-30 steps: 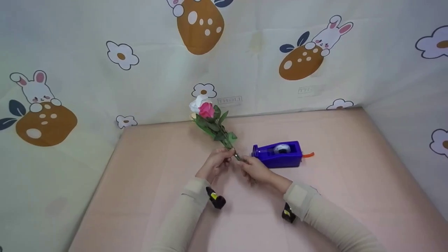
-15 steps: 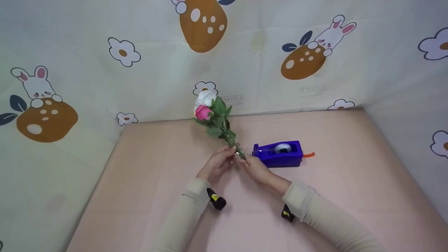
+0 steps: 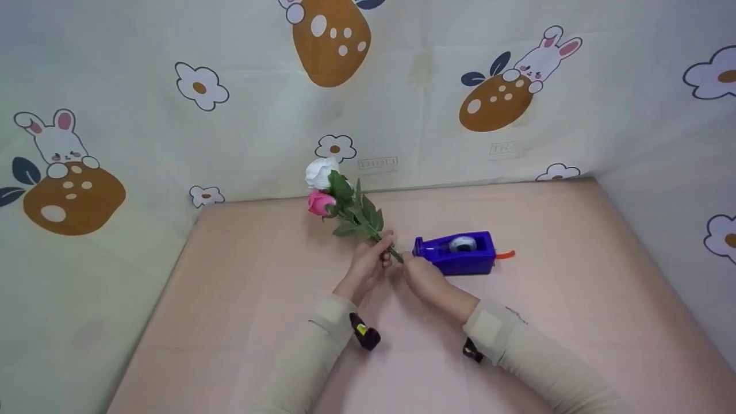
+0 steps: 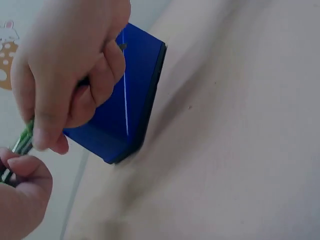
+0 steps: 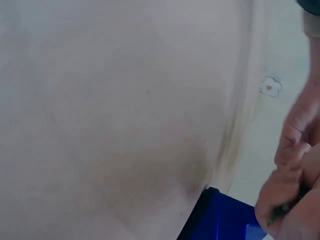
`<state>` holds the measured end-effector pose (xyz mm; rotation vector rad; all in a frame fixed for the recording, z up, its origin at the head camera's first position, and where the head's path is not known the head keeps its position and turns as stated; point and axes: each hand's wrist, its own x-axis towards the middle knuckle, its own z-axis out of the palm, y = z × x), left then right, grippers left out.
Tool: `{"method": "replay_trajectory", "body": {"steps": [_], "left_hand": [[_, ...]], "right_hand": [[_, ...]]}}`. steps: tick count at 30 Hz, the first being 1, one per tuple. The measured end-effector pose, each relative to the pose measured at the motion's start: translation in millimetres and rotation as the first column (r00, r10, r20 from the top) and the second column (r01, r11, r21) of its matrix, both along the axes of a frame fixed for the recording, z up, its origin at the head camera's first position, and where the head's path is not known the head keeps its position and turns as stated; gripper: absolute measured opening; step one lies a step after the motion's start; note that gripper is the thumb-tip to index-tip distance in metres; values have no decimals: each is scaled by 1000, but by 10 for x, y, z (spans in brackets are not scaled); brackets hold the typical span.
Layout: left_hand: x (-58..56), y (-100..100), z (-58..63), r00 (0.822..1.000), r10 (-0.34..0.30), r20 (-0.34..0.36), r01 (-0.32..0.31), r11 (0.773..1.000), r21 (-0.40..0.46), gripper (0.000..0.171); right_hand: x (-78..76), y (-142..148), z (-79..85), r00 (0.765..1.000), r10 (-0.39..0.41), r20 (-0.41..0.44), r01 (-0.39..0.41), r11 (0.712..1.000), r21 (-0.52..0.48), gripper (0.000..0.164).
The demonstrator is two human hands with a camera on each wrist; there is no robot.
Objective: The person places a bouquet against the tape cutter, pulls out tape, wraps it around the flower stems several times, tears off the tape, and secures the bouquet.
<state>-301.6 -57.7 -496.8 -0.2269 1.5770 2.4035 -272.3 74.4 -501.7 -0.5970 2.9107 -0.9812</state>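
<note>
A small bunch of roses slants up to the left in the head view, with a white rose (image 3: 322, 173), a pink rose (image 3: 320, 203) and green leaves (image 3: 359, 213). My left hand (image 3: 369, 265) pinches the stems just below the leaves. Lower down, my right hand (image 3: 428, 282) curls round the stem ends, which its fingers hide. Between the two hands a short length of green stems (image 4: 23, 139) shows in the left wrist view. A blue tape dispenser (image 3: 460, 261) with a roll of tape stands right beside the right hand.
An orange-red strip (image 3: 506, 254) sticks out from the dispenser's right end. The pink-covered table (image 3: 259, 322) meets a patterned cloth wall (image 3: 259, 132) at the back and sides. Black wrist cameras (image 3: 366, 333) sit at both cuffs.
The bunch has turned about its stems: the pink rose has gone from right of the white one to below it. My left hand has shifted slightly right; the dispenser stays put.
</note>
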Motion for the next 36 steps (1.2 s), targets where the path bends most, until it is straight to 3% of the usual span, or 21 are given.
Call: {"method": "replay_trajectory", "body": {"steps": [2, 3, 6, 8, 11, 15, 17, 20, 23, 25, 27, 30, 33, 36], "left_hand": [[-13, -27, -27, 999, -37, -4, 38, 999, 37, 40], [-20, -43, -41, 998, -60, -8, 61, 997, 51, 41], [-40, -87, -80, 990, -139, -29, 142, 985, 101, 41], [-49, -109, -100, 982, -183, -42, 187, 973, 136, 41], [-52, -125, -118, 973, -228, -48, 232, 957, 175, 41], [-40, -117, -116, 969, -246, -24, 245, 946, 213, 40], [-39, -112, -108, 969, -247, -14, 245, 947, 207, 39], [-45, -100, -95, 969, -246, -18, 246, 961, 129, 40], [-36, -76, -89, 973, -233, 10, 232, 972, 32, 43], [-17, -45, -86, 981, -190, 42, 190, 982, -12, 45], [8, -6, -74, 990, -113, 80, 115, 993, -16, 42], [44, 63, -46, 994, 22, 103, -21, 1000, -5, 33], [79, 117, -19, 994, 87, 68, -86, 996, -22, 26], [95, 130, -19, 997, 78, -5, -78, 994, -74, 26]], "right_hand": [[-40, 41, 8, 978, 43, 204, 0, 979, -205, 24], [-63, 68, 7, 948, 77, 308, 20, 953, -302, 29], [-122, 163, -9, 811, 187, 554, 148, 851, -504, 41], [-157, 229, -30, 727, 273, 630, 204, 790, -578, 44], [-188, 301, -47, 645, 377, 665, 247, 720, -649, 41], [-185, 333, -46, 619, 429, 658, 243, 692, -680, 29], [-174, 326, -31, 625, 424, 655, 240, 694, -679, 25], [-159, 323, -1, 669, 379, 640, 216, 725, -654, 25], [-146, 306, 11, 746, 288, 601, 178, 783, -596, 27], [-131, 277, 5, 804, 218, 553, 152, 823, -547, 30], [-112, 228, -4, 861, 141, 489, 135, 863, -487, 31], [-83, 158, -10, 923, 37, 384, 129, 908, -399, 29], [-53, 108, -3, 958, -52, 283, 146, 935, -322, 26], [-16, 72, -3, 977, -105, 188, 155, 950, -272, 22]]}}
